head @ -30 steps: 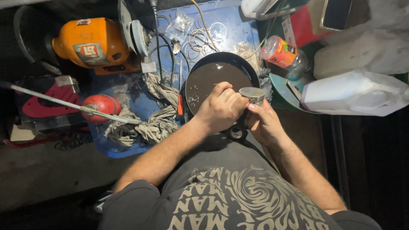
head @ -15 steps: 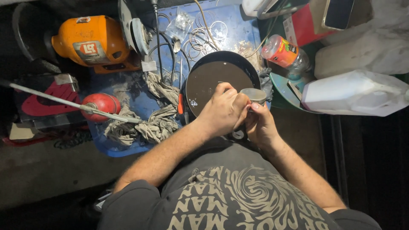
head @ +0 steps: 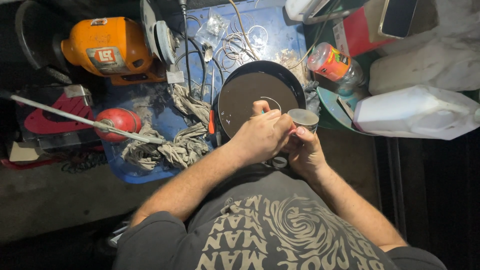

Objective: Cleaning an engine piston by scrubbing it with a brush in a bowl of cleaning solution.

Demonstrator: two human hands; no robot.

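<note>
Gripping a small round tin [head: 304,119], right hand [head: 306,152] beneath it.

Our shirt [head: 270,230]: dark grey tee, short sleeves, pale swirl print with block lettering around it.
Our forearms: bare below the sleeves.
Our left hand [head: 260,137], right hand [head: 306,154]: ungloved.

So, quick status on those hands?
Left hand and right hand close together, gripping a small round metal piece. Over dark round pan. Nothing blocking.

Small metal cylinder [head: 304,119] beside round pan [head: 240,97]
</note>
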